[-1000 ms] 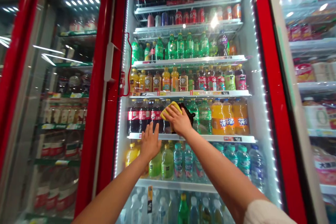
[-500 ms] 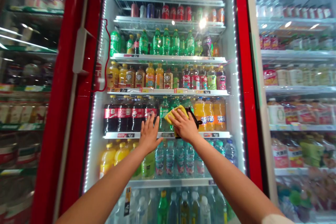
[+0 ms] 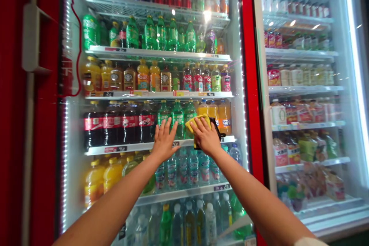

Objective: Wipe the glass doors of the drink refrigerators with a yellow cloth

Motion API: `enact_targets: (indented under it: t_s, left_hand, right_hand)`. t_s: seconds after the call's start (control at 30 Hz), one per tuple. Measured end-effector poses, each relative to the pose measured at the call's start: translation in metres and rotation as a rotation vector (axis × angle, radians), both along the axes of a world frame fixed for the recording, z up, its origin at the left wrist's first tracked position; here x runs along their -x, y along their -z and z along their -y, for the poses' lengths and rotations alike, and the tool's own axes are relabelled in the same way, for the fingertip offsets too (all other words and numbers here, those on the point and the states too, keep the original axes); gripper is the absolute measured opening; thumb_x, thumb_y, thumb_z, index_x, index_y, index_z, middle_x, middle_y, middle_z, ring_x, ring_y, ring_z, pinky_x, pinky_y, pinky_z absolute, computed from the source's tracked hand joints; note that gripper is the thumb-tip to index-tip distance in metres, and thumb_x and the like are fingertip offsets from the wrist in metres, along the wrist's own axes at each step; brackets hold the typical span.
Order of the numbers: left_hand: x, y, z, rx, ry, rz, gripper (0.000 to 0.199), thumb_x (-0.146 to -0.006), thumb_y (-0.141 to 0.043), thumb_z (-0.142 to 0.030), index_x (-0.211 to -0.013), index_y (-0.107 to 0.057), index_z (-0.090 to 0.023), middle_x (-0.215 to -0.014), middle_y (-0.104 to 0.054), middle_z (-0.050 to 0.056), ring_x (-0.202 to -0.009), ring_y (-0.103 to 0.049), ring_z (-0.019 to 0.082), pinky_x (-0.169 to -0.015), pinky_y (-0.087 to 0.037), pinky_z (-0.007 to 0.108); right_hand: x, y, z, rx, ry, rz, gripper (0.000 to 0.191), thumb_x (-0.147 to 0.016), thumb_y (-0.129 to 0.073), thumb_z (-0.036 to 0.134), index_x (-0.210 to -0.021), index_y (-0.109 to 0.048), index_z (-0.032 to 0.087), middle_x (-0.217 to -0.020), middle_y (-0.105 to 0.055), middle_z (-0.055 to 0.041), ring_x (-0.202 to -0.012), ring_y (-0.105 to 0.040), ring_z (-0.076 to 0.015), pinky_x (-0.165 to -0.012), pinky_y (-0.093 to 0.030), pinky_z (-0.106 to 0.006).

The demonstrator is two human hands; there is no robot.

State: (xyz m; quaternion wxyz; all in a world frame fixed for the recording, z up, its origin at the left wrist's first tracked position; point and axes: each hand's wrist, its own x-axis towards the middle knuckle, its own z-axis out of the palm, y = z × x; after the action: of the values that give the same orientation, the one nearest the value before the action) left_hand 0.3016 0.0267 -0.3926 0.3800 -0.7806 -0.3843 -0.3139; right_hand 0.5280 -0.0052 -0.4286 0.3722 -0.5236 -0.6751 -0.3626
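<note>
My left hand is open, its fingers spread against the glass door of a drinks fridge. Behind it stand green soda bottles and a shelf edge. With my right hand I hold a yellow cloth flat on the same glass, a little right of the left hand. A black part with a small loop shows past the right side of the cloth. Orange soda bottles stand behind the glass beside it. Under my palm, part of the cloth is hidden.
A red door frame borders the glass on the right. At the far left is a pale door handle. Another lit fridge with stocked shelves stands to the right. Cola bottles line the shelf left of my hands.
Both hands and the cloth have moved right across the glass. My left hand has gone from the cola to the green bottles. The view has turned right too.
</note>
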Motion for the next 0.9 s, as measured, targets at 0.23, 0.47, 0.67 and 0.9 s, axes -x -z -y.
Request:
enact_targets:
  t_s: [0.23, 0.47, 0.67, 0.9]
  left_hand:
    - [-0.010, 0.014, 0.007, 0.003, 0.015, -0.076, 0.098, -0.082, -0.076, -0.037, -0.162, -0.021, -0.026, -0.171, -0.013, 0.015, -0.158, -0.008, 0.036, -0.124, -0.005, 0.067]
    - [-0.042, 0.018, 0.008, 0.020, 0.028, -0.141, 0.095, -0.083, -0.075, -0.039, -0.161, -0.023, -0.025, -0.170, -0.016, 0.017, -0.157, -0.011, 0.039, -0.119, -0.001, 0.074]
    - [-0.049, 0.033, 0.006, -0.002, 0.094, -0.220, 0.099, -0.078, -0.079, -0.042, -0.160, -0.026, -0.026, -0.169, -0.020, 0.015, -0.157, -0.015, 0.037, -0.124, -0.008, 0.067]
    - [-0.085, 0.031, 0.001, -0.012, 0.146, -0.206, 0.097, -0.077, -0.080, -0.041, -0.159, -0.030, -0.024, -0.169, -0.021, 0.016, -0.156, -0.016, 0.037, -0.124, -0.005, 0.069]
  right_hand:
    - [-0.008, 0.045, -0.001, -0.002, 0.037, -0.026, 0.058, -0.100, -0.040, 0.021, -0.156, -0.037, 0.034, -0.167, -0.029, -0.0053, -0.155, -0.022, -0.0307, -0.119, -0.022, -0.066]
    - [-0.057, -0.012, 0.002, -0.012, 0.116, -0.159, 0.063, -0.099, -0.045, 0.030, -0.160, -0.029, 0.033, -0.170, -0.021, -0.0021, -0.156, -0.018, -0.0300, -0.120, -0.025, -0.061]
    - [-0.065, 0.053, -0.001, -0.013, 0.182, -0.239, 0.063, -0.098, -0.043, 0.021, -0.160, -0.032, 0.028, -0.169, -0.022, -0.0088, -0.156, -0.018, -0.0341, -0.119, -0.026, -0.065]
    - [-0.100, 0.016, 0.001, 0.013, 0.123, -0.171, 0.064, -0.099, -0.044, 0.026, -0.160, -0.027, 0.033, -0.170, -0.021, -0.0035, -0.156, -0.018, -0.0308, -0.120, -0.028, -0.061]
